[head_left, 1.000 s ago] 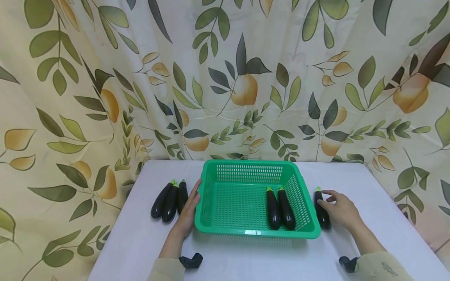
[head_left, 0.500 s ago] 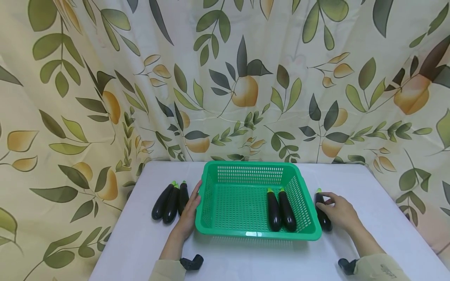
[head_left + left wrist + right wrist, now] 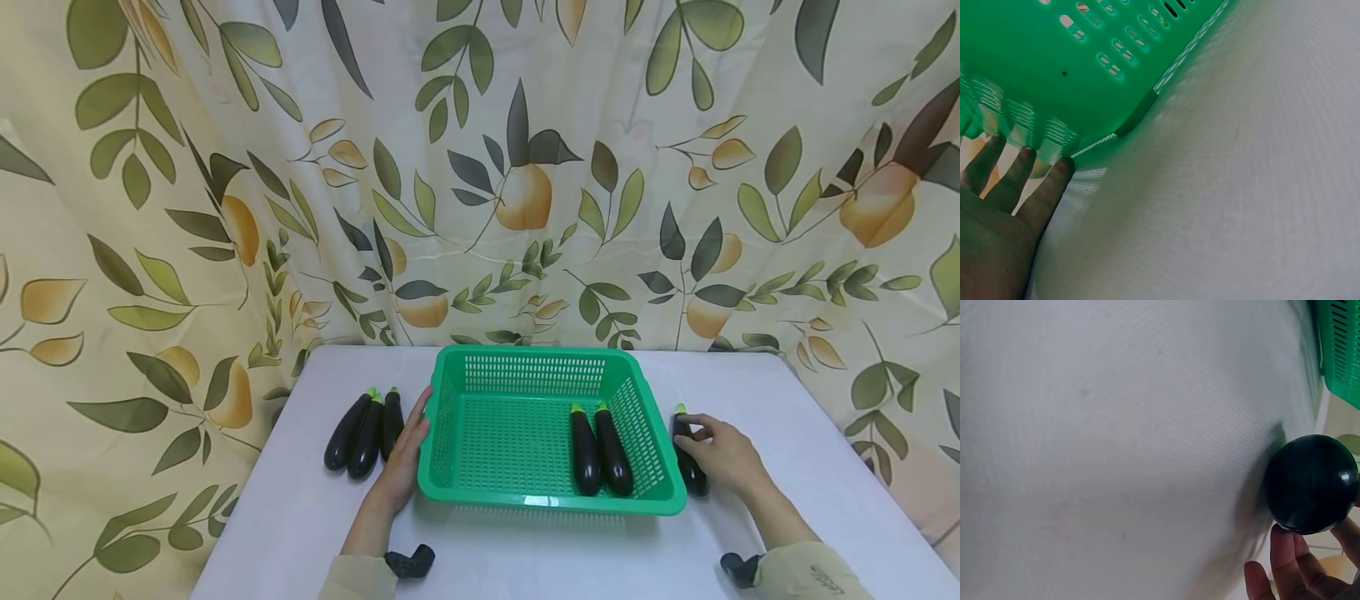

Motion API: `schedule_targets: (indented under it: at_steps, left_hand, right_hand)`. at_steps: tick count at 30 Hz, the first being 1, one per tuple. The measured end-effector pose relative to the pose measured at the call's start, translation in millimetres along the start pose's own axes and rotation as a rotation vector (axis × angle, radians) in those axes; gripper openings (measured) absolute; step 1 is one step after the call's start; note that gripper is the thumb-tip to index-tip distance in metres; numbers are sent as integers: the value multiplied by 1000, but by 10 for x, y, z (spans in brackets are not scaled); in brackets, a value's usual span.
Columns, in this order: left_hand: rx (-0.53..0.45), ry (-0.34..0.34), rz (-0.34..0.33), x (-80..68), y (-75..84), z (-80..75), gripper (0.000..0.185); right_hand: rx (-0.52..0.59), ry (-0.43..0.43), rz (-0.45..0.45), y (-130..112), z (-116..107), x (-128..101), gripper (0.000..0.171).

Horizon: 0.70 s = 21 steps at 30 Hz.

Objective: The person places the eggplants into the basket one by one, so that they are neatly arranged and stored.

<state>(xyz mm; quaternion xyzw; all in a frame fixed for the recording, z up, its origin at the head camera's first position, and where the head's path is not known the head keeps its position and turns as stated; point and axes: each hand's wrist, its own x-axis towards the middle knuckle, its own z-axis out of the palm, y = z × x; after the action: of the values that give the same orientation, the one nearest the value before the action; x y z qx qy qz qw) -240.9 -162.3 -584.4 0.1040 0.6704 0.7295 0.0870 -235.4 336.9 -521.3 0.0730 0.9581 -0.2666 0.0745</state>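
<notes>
A green slotted basket stands mid-table with two dark eggplants lying side by side in its right half. My left hand lies flat with straight fingers against the basket's left wall; the left wrist view shows those fingers touching the basket's lower corner. Just left of that hand lie three more eggplants. Outside the right wall, my right hand grips one eggplant that rests on the table. In the right wrist view its round end sits above my curled fingers.
The white table ends at a leaf-and-fruit print curtain hanging right behind it. Black wrist-camera mounts show near both sleeves. Bare tabletop lies in front of the basket and to the far right.
My right hand has settled lower onto the eggplant beside the basket and its fingers have curled round it. The left hand and the basket have stayed put.
</notes>
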Motion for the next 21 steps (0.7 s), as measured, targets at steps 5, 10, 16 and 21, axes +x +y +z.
schedule_targets:
  at_steps: [5,10,16,21]
  left_hand:
    - [-2,1,-4,-7,14,7,49]
    - [-2,2,-6,-16,26,14,49]
    - [-4,0,-5,-15,27,15,49]
    - [-4,1,-8,-13,22,15,49]
  right_hand:
    - [-8,10,-17,0,-2,1,54]
    - [-12,24,-36,-16,-13,-11,51]
    - [-14,32,-43,-45,-38,-33,52]
    - [-19,35,-40,-87,-76,-60,54]
